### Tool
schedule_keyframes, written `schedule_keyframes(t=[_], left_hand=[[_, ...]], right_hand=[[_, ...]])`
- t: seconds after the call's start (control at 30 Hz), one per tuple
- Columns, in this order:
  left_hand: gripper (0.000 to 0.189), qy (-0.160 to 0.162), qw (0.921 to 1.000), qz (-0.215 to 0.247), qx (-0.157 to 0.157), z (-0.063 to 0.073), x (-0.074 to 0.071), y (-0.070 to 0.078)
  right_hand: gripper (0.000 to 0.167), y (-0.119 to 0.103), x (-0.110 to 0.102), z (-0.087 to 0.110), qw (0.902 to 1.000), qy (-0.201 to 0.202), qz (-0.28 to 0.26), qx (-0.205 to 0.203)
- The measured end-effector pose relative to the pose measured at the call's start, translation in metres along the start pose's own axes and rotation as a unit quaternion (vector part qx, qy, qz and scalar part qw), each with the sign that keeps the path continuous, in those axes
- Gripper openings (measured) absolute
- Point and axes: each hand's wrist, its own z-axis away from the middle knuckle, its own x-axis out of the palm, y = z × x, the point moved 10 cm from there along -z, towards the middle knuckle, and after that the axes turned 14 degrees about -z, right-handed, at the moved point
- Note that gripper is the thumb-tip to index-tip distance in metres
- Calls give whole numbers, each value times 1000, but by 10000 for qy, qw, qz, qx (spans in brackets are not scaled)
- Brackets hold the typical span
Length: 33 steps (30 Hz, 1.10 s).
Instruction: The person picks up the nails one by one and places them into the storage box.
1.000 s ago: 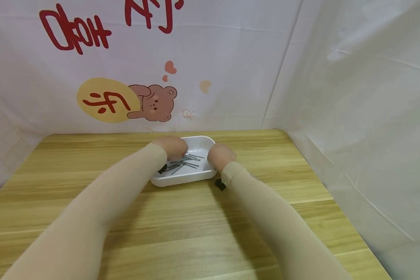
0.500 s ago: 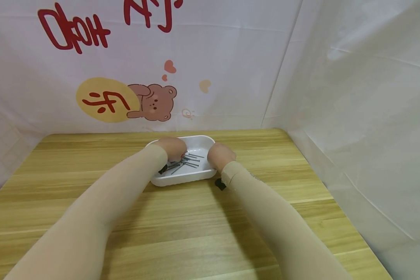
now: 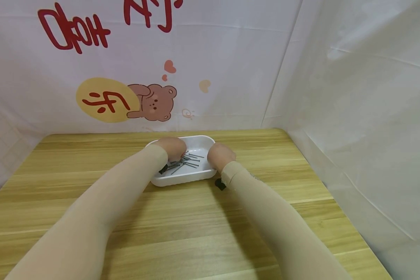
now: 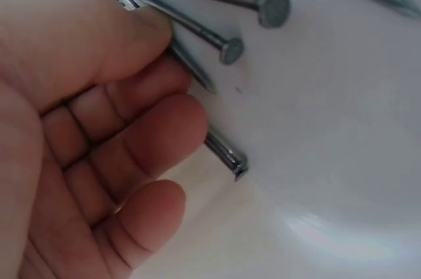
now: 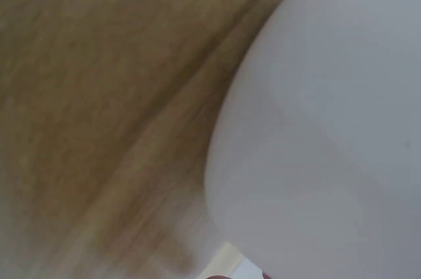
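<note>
A white tray [image 3: 185, 179] holding several grey metal nails [image 3: 190, 164] sits on the table toward the back. Reaching in from its left side, my left hand [image 3: 174, 148] has its fingers down among them. In the left wrist view the thumb and index finger pinch a nail [image 4: 191, 68] whose pointed end sticks out; another nail [image 4: 225, 151] shows its head from behind the curled fingers. My right hand [image 3: 222, 156] grips the tray's right edge, its fingertips hidden in the head view. The right wrist view shows the tray wall [image 5: 316, 134] close up.
The wood-grain table [image 3: 182, 225] extends on every side of the tray. Behind it hangs a white cloth [image 3: 231, 77] with a printed bear and red characters; another white sheet [image 3: 364, 116] runs along the right edge.
Inside the tray, my left hand shifts only slightly among the nails. The right hand and the tray keep their place.
</note>
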Motion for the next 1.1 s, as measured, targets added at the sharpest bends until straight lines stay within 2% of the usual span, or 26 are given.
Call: schedule_keyframes(t=[0.37,0.6,0.7,0.83,1.0,1.1], left_hand=[[17,39,9998,176,-39,11,-4,-2],[13,358,9990,169,187,16,-17,-7],[14,599,9981,64,161,27,-29,-14],[15,930,9956,143,-48,48,-44,-28],[15,1137,9919,429,-361,73,-50,-45],[19,1214,9897,579,-480,85,-48,-54]], right_hand=[[20,-1,1,-1,10000,-2,-26,44],[20,0,2,0,9999,-52,90,80],[20,-1,2,1,9998,-86,78,140],[20,-3,1,2,9998,-125,52,130],[20,-4,-1,5,9999,-129,38,-93],[20,-5,-2,5,9995,-128,83,-270]])
